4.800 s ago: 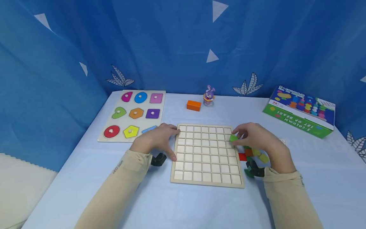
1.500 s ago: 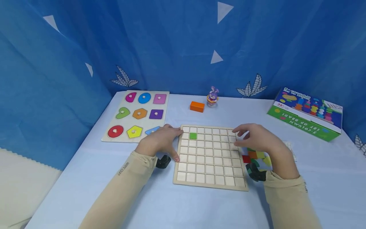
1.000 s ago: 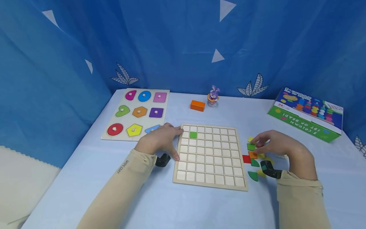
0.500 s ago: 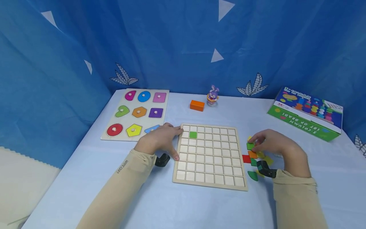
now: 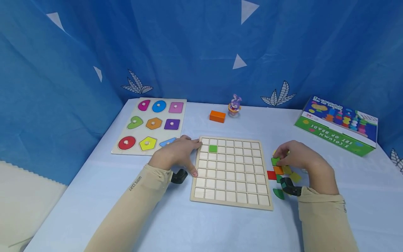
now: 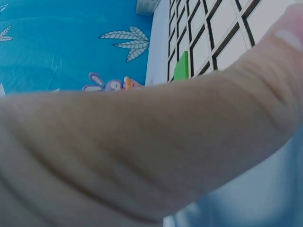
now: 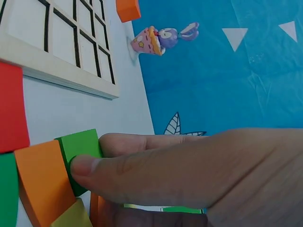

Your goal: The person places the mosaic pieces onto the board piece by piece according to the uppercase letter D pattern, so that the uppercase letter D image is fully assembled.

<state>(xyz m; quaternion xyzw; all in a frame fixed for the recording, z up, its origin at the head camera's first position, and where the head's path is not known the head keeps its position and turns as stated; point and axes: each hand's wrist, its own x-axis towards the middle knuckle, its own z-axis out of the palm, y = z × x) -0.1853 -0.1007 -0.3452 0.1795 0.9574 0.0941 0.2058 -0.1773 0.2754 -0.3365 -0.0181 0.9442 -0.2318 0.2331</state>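
My left hand [image 5: 174, 154] rests with thumb and fingertips against the left edge of a wooden grid board [image 5: 231, 204]. One green square tile [image 5: 212, 148] sits in the board's second row, second column. To the right of the board, my right hand [image 5: 299, 155] pinches another green square tile [image 7: 81, 142] between thumb and fingers. That tile is beside an orange tile [image 7: 42, 179] in a loose pile. Around it lie a red tile [image 5: 271, 175], a yellow tile [image 5: 295, 177] and a dark green quarter-round tile [image 5: 278, 193]. The hand hides part of the pile.
A shape-puzzle board [image 5: 143, 126] with knobbed pieces lies at back left. Behind the grid stand an orange block [image 5: 217, 116] and a purple rabbit figure [image 5: 234, 105]. A toy box [image 5: 338, 126] is at back right, before a blue curtain [image 5: 189, 52].
A green tile went from my right hand into the grid. The right hand then moved back right to the pile and took hold of another green tile. The left hand kept its place.
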